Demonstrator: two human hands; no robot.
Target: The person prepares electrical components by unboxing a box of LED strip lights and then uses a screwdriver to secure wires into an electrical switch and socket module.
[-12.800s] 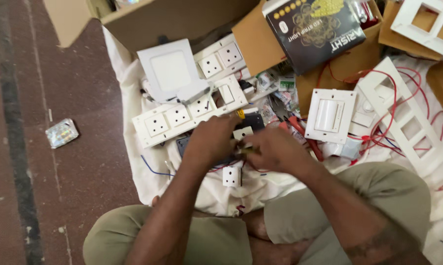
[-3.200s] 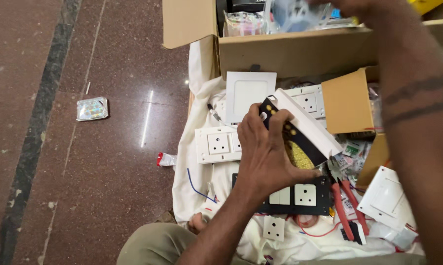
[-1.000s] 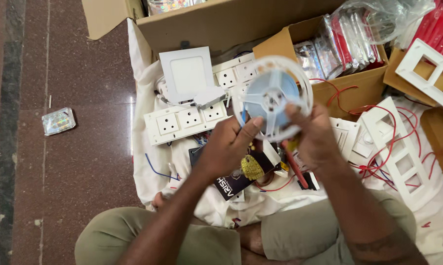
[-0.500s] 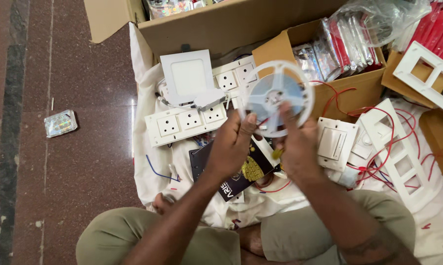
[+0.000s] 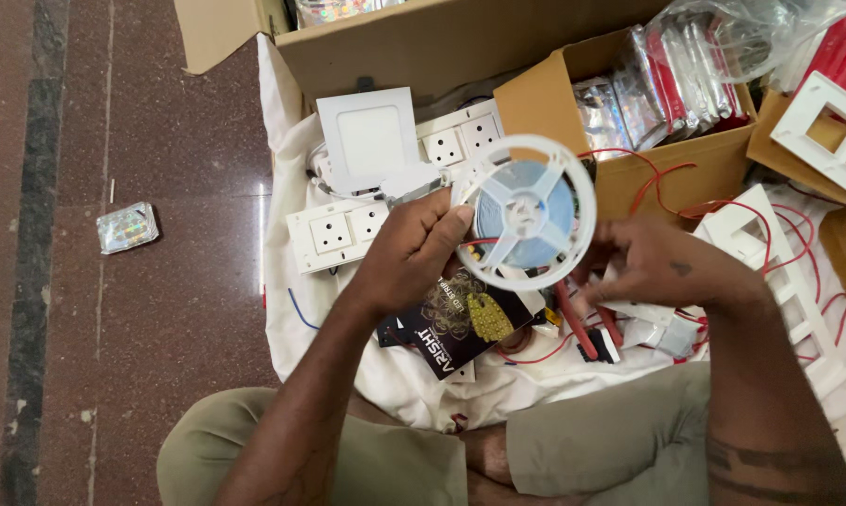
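On white cloth (image 5: 282, 244), left hand (image 5: 409, 248) holds reel (image 5: 528, 214); right hand (image 5: 662, 267) seemingly touching.

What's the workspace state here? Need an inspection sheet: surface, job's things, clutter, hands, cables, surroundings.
Surface: white cloth spread on a reddish polished stone floor.
Job's things: white reel wound with pale blue strip, held upright above the cloth.
Clutter: square white panel light, socket plate, black printed box, white frame plates.
Hands: left hand grips the reel's edge; right hand beside the reel, contact unclear.
Cables: loose red wires across the plates; a blue wire on the cloth.
Surroundings: cardboard boxes, foil packet on the floor.
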